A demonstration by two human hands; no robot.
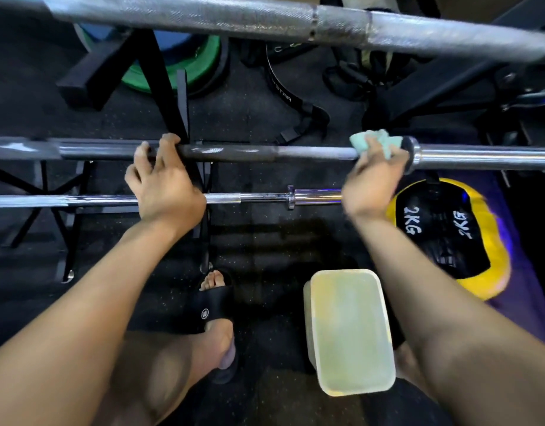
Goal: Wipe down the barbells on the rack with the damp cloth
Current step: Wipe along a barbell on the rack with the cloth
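Three barbells lie across a black rack (169, 96). The top barbell (265, 20) runs along the upper edge of the view. The middle barbell (265, 153) crosses the centre. My left hand (163, 182) grips it near the rack upright. My right hand (372, 176) holds a pale green cloth (374, 141) wrapped against the same bar, just left of its collar (414, 155). A thinner lower barbell (96, 200) lies below, partly hidden behind both hands.
A translucent tub (351, 333) stands on the dark floor by my right forearm. A yellow and black 2 kg ball (449, 238) lies to the right. Green and blue plates (185, 53) and black straps (296, 99) sit behind the rack. My sandalled foot (216, 309) is below.
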